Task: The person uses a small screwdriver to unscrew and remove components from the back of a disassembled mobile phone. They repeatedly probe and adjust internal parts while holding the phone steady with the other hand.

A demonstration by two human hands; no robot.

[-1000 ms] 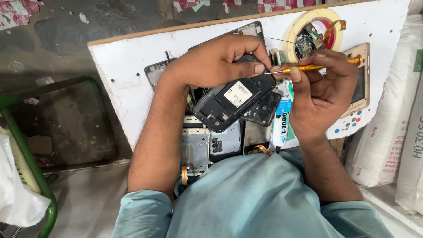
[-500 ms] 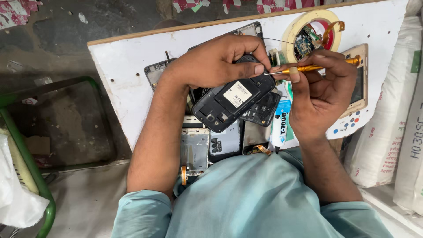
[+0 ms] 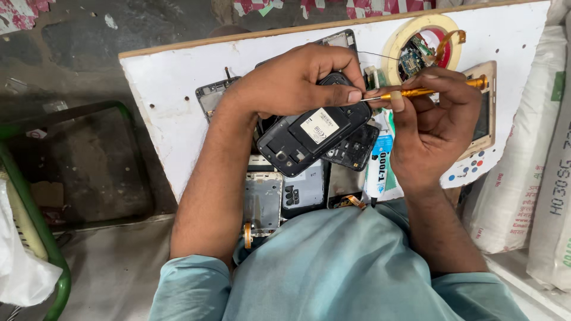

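Left hand [image 3: 297, 80] grips a black phone [image 3: 315, 139], back cover off, battery with white label showing, fingers curled over its top end, thumb pressed along the upper edge. Phone is held tilted just above the middle of the white board [image 3: 172, 95], over a pile of phone parts. Right hand [image 3: 437, 128] is closed around a small orange-handled screwdriver [image 3: 428, 91], thumb and fingers pinching the shaft; thin tip points left and meets the phone's upper right corner beside the left thumb. Under the phone: a black phone frame [image 3: 354, 148], a grey back panel with camera holes [image 3: 300, 190], a silver mid-frame [image 3: 262, 202] at the board's near edge. A glue tube [image 3: 379, 166] lies just right of the pile. A tape roll [image 3: 395, 44] with circuit bits inside sits near the board's far right corner. White sacks [image 3: 523, 178] stand off the board's right edge.
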